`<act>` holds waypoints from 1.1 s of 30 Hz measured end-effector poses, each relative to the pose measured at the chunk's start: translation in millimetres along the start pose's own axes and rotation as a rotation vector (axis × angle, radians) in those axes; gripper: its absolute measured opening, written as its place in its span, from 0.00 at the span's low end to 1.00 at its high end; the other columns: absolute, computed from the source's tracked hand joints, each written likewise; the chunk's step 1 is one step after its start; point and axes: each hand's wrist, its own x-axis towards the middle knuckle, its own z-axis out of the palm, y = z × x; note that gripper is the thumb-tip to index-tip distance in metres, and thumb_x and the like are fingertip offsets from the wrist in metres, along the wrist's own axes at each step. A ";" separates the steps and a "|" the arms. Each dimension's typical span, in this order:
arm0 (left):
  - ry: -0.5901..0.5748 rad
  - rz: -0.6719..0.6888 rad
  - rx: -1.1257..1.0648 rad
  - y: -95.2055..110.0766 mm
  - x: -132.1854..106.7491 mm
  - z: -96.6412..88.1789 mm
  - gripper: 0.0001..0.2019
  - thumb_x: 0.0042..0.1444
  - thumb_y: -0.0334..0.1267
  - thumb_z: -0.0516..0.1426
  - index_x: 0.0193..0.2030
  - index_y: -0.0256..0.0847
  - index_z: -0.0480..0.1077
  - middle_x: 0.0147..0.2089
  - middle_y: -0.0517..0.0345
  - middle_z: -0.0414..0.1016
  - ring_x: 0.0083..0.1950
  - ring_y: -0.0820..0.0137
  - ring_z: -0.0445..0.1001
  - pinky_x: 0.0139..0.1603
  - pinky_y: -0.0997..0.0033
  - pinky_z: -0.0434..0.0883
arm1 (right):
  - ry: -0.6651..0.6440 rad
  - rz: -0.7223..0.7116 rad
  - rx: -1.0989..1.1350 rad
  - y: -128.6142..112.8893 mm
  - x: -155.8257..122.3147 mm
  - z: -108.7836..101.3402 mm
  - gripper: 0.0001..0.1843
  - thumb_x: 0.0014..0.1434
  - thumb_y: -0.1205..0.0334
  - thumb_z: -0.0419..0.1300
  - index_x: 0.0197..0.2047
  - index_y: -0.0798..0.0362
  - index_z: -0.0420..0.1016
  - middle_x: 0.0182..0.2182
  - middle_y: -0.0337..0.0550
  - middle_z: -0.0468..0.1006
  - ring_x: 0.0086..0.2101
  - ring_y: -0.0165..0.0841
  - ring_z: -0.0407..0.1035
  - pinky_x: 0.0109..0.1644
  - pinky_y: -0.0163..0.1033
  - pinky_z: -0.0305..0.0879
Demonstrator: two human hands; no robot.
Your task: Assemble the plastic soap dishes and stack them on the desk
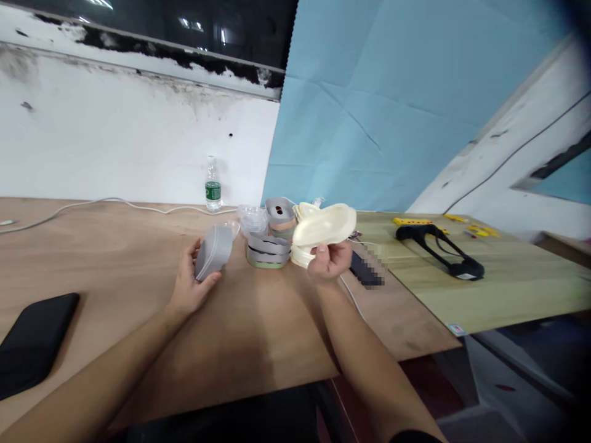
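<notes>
My left hand (191, 280) is wrapped round a grey plastic box (215, 252), tilted on its side above the table. Pinched between the thumb and fingers of my right hand (330, 261) is a cream oval tray (325, 225), shallow and raised at a slant. Between the hands stand stacked grey containers (268, 251) with a green one at the bottom. Behind them is another stack, topped by a grey container (279, 211). Clear plastic containers (253, 219) stand to its left. More cream pieces (300, 255) lie behind and below the tray, partly hidden by it.
A water bottle (212, 186) stands by the wall, near a white cable (138, 204). At the left lies a black phone-like slab (39, 341). A dark, partly blurred flat object (362, 267) is right of my right hand. A black strap-like frame (441, 252) and yellow pieces (482, 231) lie farther right.
</notes>
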 end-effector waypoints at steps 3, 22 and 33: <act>-0.017 0.030 0.047 3.2 0.5 -0.2 0.40 0.52 0.50 0.60 0.67 0.43 0.46 0.59 0.44 0.60 0.58 0.54 0.63 0.55 0.52 0.64 | -0.053 -0.107 -0.143 22.0 24.3 -15.7 0.09 0.54 0.55 0.55 0.27 0.51 0.64 0.19 0.36 0.66 0.22 0.30 0.62 0.29 0.36 0.60; -0.074 0.017 0.088 2.6 2.1 0.5 0.39 0.52 0.52 0.59 0.66 0.39 0.49 0.59 0.41 0.61 0.58 0.53 0.64 0.55 0.51 0.65 | -0.972 0.217 -0.378 53.1 31.1 -16.2 0.04 0.49 0.65 0.58 0.29 0.54 0.73 0.23 0.37 0.74 0.24 0.28 0.64 0.27 0.32 0.49; -0.085 0.130 0.026 4.0 -6.1 9.1 0.40 0.57 0.62 0.48 0.69 0.41 0.44 0.63 0.41 0.60 0.61 0.51 0.63 0.60 0.47 0.62 | -0.634 0.084 0.157 -40.1 -12.9 23.1 0.11 0.54 0.52 0.61 0.38 0.49 0.76 0.29 0.42 0.76 0.29 0.35 0.69 0.39 0.41 0.65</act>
